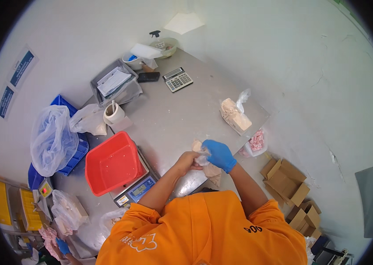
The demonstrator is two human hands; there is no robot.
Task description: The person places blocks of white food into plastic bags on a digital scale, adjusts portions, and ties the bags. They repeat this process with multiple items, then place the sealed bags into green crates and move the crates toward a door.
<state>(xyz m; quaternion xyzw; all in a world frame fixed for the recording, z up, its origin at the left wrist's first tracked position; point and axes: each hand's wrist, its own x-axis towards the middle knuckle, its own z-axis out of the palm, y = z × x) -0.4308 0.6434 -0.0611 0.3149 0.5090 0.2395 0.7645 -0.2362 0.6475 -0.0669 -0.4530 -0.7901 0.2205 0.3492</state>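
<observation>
1. From the person's head, the wide fisheye view looked down on the bare left fingers [191, 156] and blue-gloved right fingers [209, 145] at close range.
2. Beyond them, it faced across the grey metal table [151, 115] toward the pale wall [248, 39].
3. Behind them, the orange cloth shirt [199, 225] lay nearest.

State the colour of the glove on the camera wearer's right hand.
The glove is blue; it shows best in the head view.
</observation>
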